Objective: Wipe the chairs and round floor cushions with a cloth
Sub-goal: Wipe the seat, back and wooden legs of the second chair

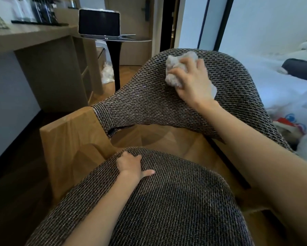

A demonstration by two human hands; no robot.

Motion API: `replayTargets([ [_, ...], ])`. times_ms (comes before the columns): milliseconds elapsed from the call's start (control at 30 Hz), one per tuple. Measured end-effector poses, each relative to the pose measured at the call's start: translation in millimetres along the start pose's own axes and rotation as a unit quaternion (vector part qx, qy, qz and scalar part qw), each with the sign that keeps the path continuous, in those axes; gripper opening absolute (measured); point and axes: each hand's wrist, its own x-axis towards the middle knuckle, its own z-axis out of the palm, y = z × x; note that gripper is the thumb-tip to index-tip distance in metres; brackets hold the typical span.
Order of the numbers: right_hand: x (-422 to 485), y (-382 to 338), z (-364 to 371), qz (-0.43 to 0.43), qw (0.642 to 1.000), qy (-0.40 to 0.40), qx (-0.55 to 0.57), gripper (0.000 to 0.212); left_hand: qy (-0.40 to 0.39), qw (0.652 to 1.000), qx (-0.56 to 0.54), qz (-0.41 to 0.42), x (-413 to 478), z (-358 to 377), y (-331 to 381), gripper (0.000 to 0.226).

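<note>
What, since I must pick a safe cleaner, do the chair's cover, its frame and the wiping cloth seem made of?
Chair cover: coarse woven fabric, matte, with dark and light threads in a plain visible weave.
Frame: light brown wood by its look, smooth flat faces; solid or veneer is open.
Cloth: soft pale fluffy textile, crumpled in the right hand; fibre cannot be told.

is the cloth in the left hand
No, the right hand grips the cloth against the chair back, while the left hand rests bare on the seat.
</note>
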Motion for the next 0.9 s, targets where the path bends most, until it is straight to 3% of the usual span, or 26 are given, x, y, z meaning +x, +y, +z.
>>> replayTargets([
  [100,3.1,13.3,1.3,0.048,0.998,-0.013,-0.037,0.043,0.026,0.999,0.037,0.009,5.4,3.7,1.4,0.094],
  [267,-36.8,3.7,32.4,0.017,0.994,-0.099,-0.046,0.043,0.046,0.998,0.047,0.018,8.0,8.8,1.6,0.091],
  [400,-87.9,-10.8,47.9,-0.018,0.972,-0.231,-0.027,0.049,0.057,0.997,0.053,0.018,1.8,19.2,1.8,0.085],
  [500,-86.5,-8.7,34.4,-0.055,0.958,-0.282,0.011,0.045,0.067,0.997,0.037,0.013,-4.4,29.2,4.1,0.077],
  [567,-69.2,-2.4,17.1,-0.046,0.967,-0.251,0.011,0.043,0.083,0.996,0.018,0.01,-5.4,32.3,5.2,0.073],
  [733,-23.7,26.9,-25.3,0.004,0.995,-0.057,-0.085,0.037,0.14,0.987,-0.078,0.013,-8.9,42.2,21.8,0.065],
  [900,-40.2,44.9,-20.8,0.016,0.989,-0.109,-0.097,0.044,0.149,0.973,-0.158,0.075,-16.8,51.7,62.0,0.059],
])
